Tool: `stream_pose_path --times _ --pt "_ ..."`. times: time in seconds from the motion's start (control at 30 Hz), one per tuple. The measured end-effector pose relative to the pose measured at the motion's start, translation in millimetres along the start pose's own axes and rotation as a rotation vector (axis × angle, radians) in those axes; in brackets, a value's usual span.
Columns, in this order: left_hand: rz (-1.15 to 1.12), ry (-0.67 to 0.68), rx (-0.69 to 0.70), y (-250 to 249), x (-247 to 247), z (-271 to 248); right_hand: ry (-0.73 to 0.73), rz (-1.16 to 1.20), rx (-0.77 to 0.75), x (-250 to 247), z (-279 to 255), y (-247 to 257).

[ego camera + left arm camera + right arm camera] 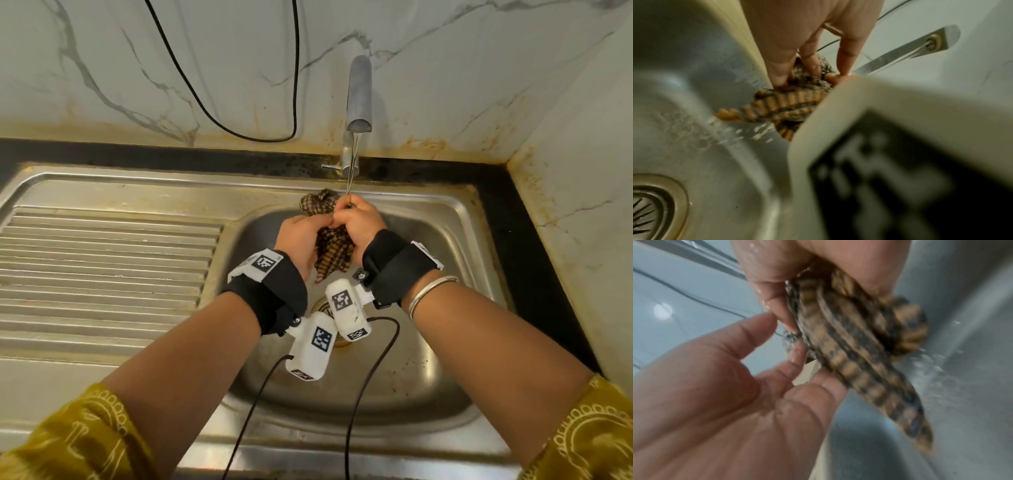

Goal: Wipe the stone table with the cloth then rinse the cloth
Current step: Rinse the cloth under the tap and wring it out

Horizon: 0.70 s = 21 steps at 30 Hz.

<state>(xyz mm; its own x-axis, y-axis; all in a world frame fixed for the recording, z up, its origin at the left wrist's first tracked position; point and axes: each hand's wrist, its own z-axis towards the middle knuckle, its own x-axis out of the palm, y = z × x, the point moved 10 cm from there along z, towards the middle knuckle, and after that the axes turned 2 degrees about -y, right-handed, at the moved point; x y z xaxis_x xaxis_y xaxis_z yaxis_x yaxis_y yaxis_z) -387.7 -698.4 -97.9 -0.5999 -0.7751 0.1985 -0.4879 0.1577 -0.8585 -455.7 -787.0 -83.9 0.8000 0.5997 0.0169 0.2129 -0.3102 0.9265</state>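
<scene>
Brown-striped cloth (pixel 334 255), wet, bunched; both hands (pixel 330 234) grip it under tap (pixel 358 99).

No readable text; only square coded markers on the wrist cameras (pixel 310 346)

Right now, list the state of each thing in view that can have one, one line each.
Tap: running, thin stream falling onto the hands.
Cloth: wet, bunched, held over the sink basin, one end hanging down.
Left hand: grips the cloth.
Right hand: grips the cloth, under the stream.
Sink: basin wet, water splashing on its wall.
Drain: open, strainer showing.
</scene>
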Motion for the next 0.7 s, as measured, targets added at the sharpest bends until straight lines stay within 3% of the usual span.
stream_pose_path --times 0.23,0.53,0.7 --pt "-0.151 0.015 -0.136 0 -2 11 0.215 -0.226 -0.184 10 -15 10" --pt "0.18 0.021 0.067 -32 24 12 0.03 -0.503 -0.156 -27 6 13" --pt "0.262 0.058 0.015 -29 38 14 -0.025 -0.544 -0.189 -35 13 24"
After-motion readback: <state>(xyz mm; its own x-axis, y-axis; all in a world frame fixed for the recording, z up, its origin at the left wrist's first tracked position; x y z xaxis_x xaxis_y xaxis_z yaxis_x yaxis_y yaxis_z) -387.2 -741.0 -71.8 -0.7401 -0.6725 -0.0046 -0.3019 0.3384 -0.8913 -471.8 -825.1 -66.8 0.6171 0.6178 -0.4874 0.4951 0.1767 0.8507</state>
